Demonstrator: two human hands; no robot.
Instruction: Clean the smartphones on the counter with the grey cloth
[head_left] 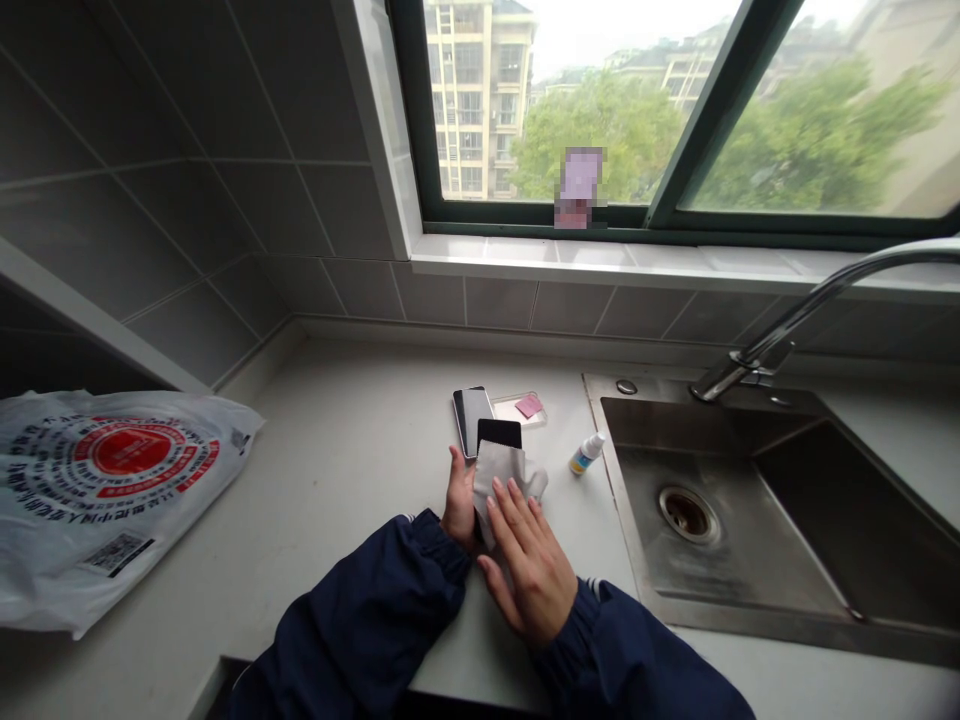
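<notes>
My left hand (459, 500) holds a black phone (501, 432) from its left side, screen up. A light grey cloth (499, 465) covers the phone's lower part, and one loose end hangs past its right edge. Over the cloth lies my right hand (529, 560), fingers stretched out flat and thumb apart. Just beyond the held phone, a second phone (472, 415) rests on the counter. Beside it is a clear phone case (512, 412) with a small pink square (529, 405) on it. A small white spray bottle (586, 454) stands to the right.
A steel sink (637, 590) with a chrome faucet (780, 330) is set into the white counter (360, 430) at right. On the left lies a white plastic bag (112, 490) with red print. A window (555, 215) rises behind the counter.
</notes>
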